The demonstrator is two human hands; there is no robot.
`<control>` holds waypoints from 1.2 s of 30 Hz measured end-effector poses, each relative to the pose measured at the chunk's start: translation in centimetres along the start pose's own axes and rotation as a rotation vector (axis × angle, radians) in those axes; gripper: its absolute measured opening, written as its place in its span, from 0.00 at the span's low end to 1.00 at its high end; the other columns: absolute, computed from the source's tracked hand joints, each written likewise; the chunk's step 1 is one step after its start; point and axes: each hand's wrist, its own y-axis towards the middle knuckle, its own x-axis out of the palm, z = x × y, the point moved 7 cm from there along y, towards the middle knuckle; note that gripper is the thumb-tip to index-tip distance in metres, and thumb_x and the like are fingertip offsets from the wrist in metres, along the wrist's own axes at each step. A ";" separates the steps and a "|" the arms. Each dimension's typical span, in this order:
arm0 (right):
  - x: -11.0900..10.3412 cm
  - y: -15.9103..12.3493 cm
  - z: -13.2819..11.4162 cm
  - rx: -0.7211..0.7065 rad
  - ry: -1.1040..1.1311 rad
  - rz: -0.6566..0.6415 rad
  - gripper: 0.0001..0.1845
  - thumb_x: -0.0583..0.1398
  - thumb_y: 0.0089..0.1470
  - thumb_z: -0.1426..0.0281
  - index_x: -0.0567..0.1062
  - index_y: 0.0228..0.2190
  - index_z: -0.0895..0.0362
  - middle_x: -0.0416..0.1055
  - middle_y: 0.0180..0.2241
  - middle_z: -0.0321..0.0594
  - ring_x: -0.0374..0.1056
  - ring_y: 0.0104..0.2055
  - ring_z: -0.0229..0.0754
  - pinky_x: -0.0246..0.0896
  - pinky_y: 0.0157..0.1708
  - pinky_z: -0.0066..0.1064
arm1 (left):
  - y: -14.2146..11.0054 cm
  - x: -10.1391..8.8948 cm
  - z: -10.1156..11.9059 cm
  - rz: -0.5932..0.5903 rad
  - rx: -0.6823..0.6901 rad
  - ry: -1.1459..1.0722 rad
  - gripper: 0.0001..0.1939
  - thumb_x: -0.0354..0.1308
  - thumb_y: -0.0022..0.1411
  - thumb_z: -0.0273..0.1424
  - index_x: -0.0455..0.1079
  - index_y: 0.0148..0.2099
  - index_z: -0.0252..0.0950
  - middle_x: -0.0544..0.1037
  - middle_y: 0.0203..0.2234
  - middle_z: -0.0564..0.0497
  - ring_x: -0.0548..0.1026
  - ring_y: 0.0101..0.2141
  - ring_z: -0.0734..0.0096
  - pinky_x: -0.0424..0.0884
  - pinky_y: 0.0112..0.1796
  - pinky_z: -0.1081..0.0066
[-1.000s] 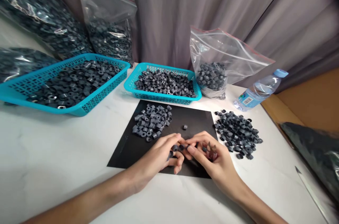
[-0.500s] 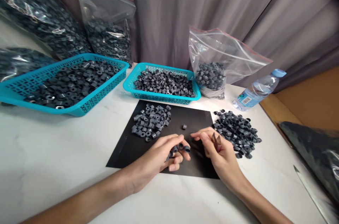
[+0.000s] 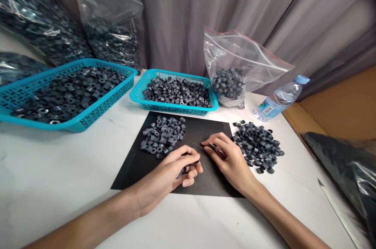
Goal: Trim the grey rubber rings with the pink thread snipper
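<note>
My left hand (image 3: 180,164) hovers over the black mat (image 3: 132,170), its fingers curled around several small dark grey rings (image 3: 184,169), mostly hidden. Thumb and index finger come together at a dark piece. Facing it, my right hand (image 3: 227,155) rests low over the mat, with a slim, pointed metal tool (image 3: 216,149) inside its grip; most of the tool is covered. Its fingertips reach the mat. Beyond my left hand lies a pile of thick grey rings (image 3: 163,135) on the mat. To the right of my right hand, a pile of thin dark rings (image 3: 260,145) spreads over the white table.
Two turquoise baskets, a large one (image 3: 79,123) and a smaller one (image 3: 176,108), hold many grey rings. Ring-filled plastic bags stand at the back left, and another bag (image 3: 229,84) beside a water bottle (image 3: 279,102). A cardboard box (image 3: 343,104) borders the right.
My right hand has moved left and turned palm down over the mat. The single ring that lay there no longer shows. My left hand has closed more around its rings; the view has shifted slightly.
</note>
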 end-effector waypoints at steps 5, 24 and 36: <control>-0.4 -0.6 0.1 0.043 0.088 0.045 0.09 0.59 0.63 0.66 0.78 0.42 0.53 0.70 0.42 0.42 0.65 0.34 0.40 0.62 0.32 0.30 | 0.1 -0.6 -0.3 -0.011 0.020 -0.062 0.08 0.56 0.66 0.35 0.71 0.38 0.36 0.74 0.30 0.52 0.64 0.27 0.77 0.60 0.31 0.74; 1.1 -1.6 -1.0 0.121 0.383 -0.076 0.10 0.62 0.61 0.62 0.81 0.42 0.50 0.71 0.46 0.43 0.70 0.48 0.45 0.68 0.45 0.35 | 0.3 -1.3 -0.4 0.023 0.032 -0.171 0.08 0.60 0.64 0.32 0.76 0.35 0.33 0.76 0.29 0.51 0.73 0.30 0.71 0.71 0.43 0.67; -0.2 -1.8 0.8 0.212 0.283 0.137 0.16 0.56 0.64 0.57 0.78 0.41 0.54 0.71 0.37 0.41 0.68 0.38 0.42 0.64 0.32 0.30 | 0.4 -1.5 0.1 0.000 0.080 -0.064 0.12 0.57 0.66 0.33 0.80 0.41 0.33 0.82 0.39 0.44 0.76 0.37 0.68 0.70 0.46 0.70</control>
